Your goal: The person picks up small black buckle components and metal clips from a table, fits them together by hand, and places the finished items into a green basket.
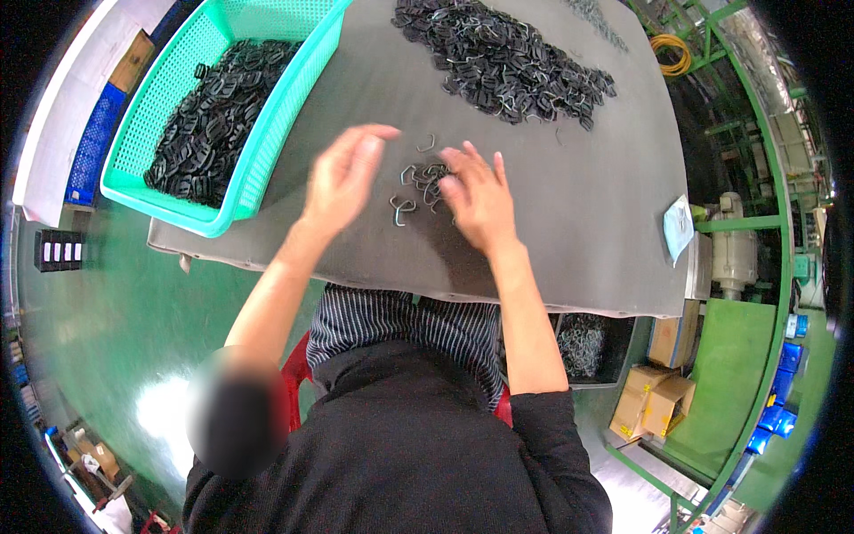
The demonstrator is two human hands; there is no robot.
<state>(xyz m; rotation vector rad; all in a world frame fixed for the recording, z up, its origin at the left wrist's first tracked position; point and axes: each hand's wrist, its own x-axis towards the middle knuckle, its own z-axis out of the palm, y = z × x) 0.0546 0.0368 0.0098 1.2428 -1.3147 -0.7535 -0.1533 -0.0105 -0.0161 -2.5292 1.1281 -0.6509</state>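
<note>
On the grey table, a small cluster of bent metal wire pieces (431, 183) lies between my hands. My right hand (483, 200) is over the cluster's right side, its fingers apart and its thumb beside the wires; whether it touches them I cannot tell. My left hand (342, 182), a little blurred, hovers to the left with fingers stretched out and nothing visible in it. Another loose wire piece (427, 142) rests just beyond the cluster. Farther back spreads a large heap of black buckle-like pieces (507, 67), many with metal wires among them.
A turquoise mesh basket (253, 169) with many black pieces stands at the table's left edge. More metal bits (598, 20) lie at the far right. A light-blue mask-like item (677, 230) is at the right edge. Below are a bin of metal pieces (580, 347) and cardboard boxes (648, 400).
</note>
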